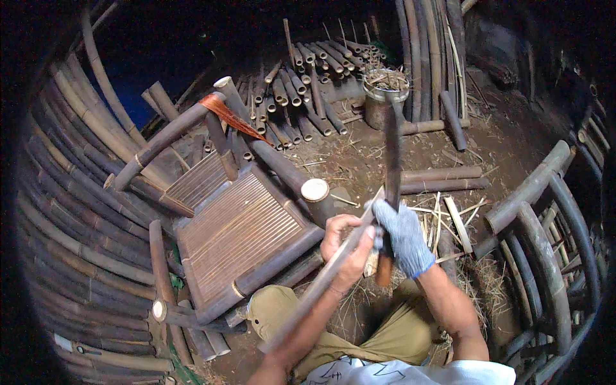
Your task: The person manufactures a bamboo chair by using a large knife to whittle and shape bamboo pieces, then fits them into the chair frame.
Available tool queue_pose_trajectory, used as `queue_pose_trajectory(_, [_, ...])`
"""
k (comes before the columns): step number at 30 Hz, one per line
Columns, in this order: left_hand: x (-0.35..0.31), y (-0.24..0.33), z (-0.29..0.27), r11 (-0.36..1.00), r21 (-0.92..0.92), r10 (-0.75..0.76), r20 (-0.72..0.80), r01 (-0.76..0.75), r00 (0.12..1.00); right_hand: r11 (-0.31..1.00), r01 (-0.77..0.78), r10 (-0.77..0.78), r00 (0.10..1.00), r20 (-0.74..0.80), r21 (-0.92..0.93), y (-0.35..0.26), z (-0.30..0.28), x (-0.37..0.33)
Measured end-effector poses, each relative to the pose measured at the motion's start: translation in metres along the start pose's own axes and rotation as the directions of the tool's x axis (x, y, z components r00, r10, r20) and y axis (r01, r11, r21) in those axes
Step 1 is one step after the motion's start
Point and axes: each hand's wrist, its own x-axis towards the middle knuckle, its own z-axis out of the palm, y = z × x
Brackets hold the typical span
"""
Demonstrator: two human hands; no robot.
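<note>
My bare left hand (pixel 343 247) is closed around a long, flat bamboo strip (pixel 314 292). The strip slants from beside my left forearm up to the knife. My right hand (pixel 403 236), in a grey knit glove with a blue cuff, grips a long knife (pixel 393 141). Its dark blade points up and away from me, and its brown wooden handle shows below the glove. Strip and blade meet near the gloved fingers; whether the edge is in the bamboo is hidden.
To my left stands a bamboo chair (pixel 244 231) with a slatted seat and an orange strap (pixel 234 119). Ahead are stacked bamboo tubes (pixel 301 90) and a bucket (pixel 385 96) of shavings. Split pieces (pixel 457 224) lie at right, near a bamboo frame (pixel 545 269). Poles (pixel 90 237) line the left.
</note>
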Motion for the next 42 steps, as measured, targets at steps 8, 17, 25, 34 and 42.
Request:
queue_pose_trajectory(8, [-0.031,0.027,-0.075,0.275,-0.300,-0.581,0.705,0.913,0.407,0.974,0.145,-0.168,0.978,-0.125,-0.176,-0.043,-0.030,0.024])
queue_pose_trajectory(17, [-0.009,0.032,-0.070,0.747,0.135,-0.659,0.282,0.651,0.697,0.176,0.525,-0.351,0.824,0.445,-0.832,-0.020,-0.013,-0.027])
queue_pose_trajectory(25, [-0.044,0.052,-0.064,0.827,0.185,-0.562,0.253,0.531,0.788,0.247,0.317,-0.568,0.813,0.128,-0.915,-0.029,-0.049,0.026])
queue_pose_trajectory(34, [-0.049,0.042,-0.071,0.844,0.312,-0.521,0.292,0.436,0.802,0.260,0.337,-0.599,0.791,0.122,-0.905,-0.028,-0.075,0.044])
queue_pose_trajectory(42, [-0.015,0.046,-0.051,0.647,-0.219,-0.650,0.342,0.730,0.678,0.354,0.445,-0.469,0.846,0.255,-0.823,-0.023,-0.045,-0.007])
